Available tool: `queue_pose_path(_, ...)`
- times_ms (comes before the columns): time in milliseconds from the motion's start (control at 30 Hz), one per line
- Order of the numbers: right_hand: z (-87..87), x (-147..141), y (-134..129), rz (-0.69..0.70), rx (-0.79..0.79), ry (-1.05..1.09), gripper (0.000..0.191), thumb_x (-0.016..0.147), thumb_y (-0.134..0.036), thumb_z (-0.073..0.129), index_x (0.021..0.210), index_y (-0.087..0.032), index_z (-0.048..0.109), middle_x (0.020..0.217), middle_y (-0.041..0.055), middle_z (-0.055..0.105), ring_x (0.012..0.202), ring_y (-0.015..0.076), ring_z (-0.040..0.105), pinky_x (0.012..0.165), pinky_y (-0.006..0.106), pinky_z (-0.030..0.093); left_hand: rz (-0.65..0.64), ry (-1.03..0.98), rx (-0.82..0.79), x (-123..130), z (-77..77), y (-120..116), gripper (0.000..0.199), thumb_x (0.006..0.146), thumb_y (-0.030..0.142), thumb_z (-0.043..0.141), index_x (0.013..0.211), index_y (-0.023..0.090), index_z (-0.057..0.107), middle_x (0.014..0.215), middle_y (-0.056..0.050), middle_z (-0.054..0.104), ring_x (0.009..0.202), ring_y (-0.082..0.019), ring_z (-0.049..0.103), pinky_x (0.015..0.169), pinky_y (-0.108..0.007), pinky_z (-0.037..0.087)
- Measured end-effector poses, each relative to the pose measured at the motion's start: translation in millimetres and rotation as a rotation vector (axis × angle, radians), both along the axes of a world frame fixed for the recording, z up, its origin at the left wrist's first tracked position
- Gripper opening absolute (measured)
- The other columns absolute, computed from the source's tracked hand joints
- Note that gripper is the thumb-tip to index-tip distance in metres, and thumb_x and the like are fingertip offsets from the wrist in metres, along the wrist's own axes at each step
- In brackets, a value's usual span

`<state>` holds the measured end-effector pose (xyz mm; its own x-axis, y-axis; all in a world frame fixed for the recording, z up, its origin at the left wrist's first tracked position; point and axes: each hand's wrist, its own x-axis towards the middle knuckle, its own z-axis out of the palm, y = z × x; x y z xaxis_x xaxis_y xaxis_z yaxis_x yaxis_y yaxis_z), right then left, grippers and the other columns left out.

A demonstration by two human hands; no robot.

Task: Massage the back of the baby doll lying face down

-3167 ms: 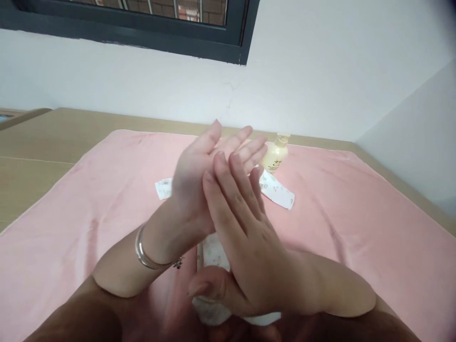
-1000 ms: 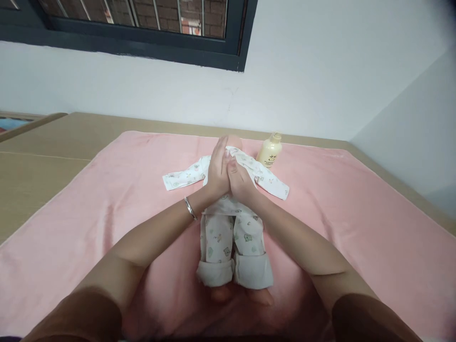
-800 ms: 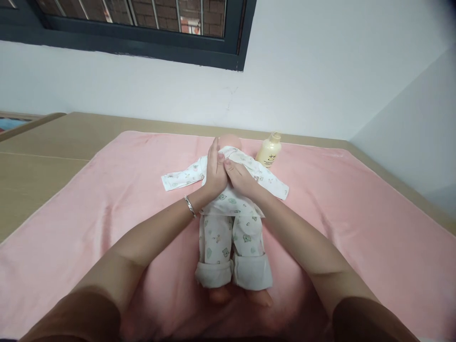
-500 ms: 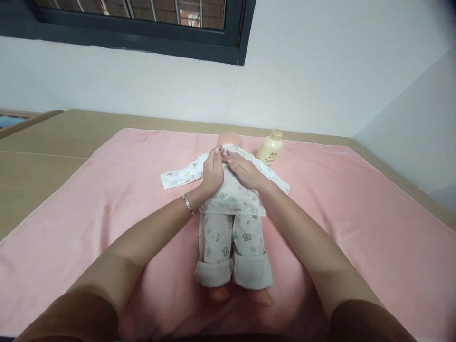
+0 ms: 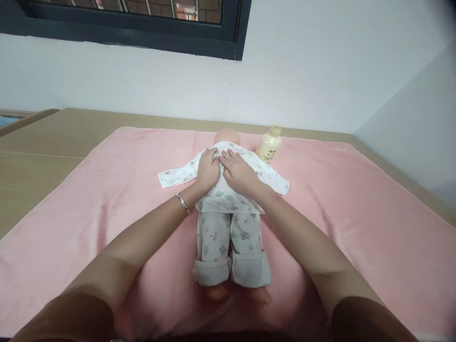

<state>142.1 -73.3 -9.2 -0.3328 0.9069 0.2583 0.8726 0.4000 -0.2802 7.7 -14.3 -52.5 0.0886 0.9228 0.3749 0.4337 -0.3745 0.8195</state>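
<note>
A baby doll (image 5: 228, 137) lies face down, its head toward the wall and its feet toward me. It wears a white printed long-sleeved top (image 5: 228, 202) and matching trousers (image 5: 215, 237) with cuffs rolled up. Flat on the left side of its upper back rests my left hand (image 5: 208, 168), fingers stretched out. My right hand (image 5: 238, 171) lies open on the right side of the back, its fingertips close to the left hand. A silver bracelet (image 5: 183, 203) circles my left wrist.
Under the doll a pink blanket (image 5: 124, 199) covers much of the wooden surface (image 5: 46, 142). A pale yellow pump bottle (image 5: 270, 145) stands right of the doll's head. Behind are a white wall (image 5: 285, 71) and a dark window frame (image 5: 199, 45).
Both hands have turned from a tilted, cupped pose to lying flatter on the doll's back. The left hand has shifted slightly left. The view has moved a little.
</note>
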Motion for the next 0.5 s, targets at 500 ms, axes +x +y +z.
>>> queue_pose_path(500,-6.9,-10.7,-2.3,-0.185,0.090,0.054,0.058,0.098,-0.019,0.034,0.144,0.008,0.053,0.156,0.0284,0.048,0.153,0.0362,0.038,0.131,0.050,0.023,-0.008,0.110,0.050,0.2,0.9,-2.4,0.051,0.095,0.024,0.039,0.137,0.008,0.063,0.151,-0.017,0.059,0.150,-0.030,0.045,0.132,-0.051,0.030)
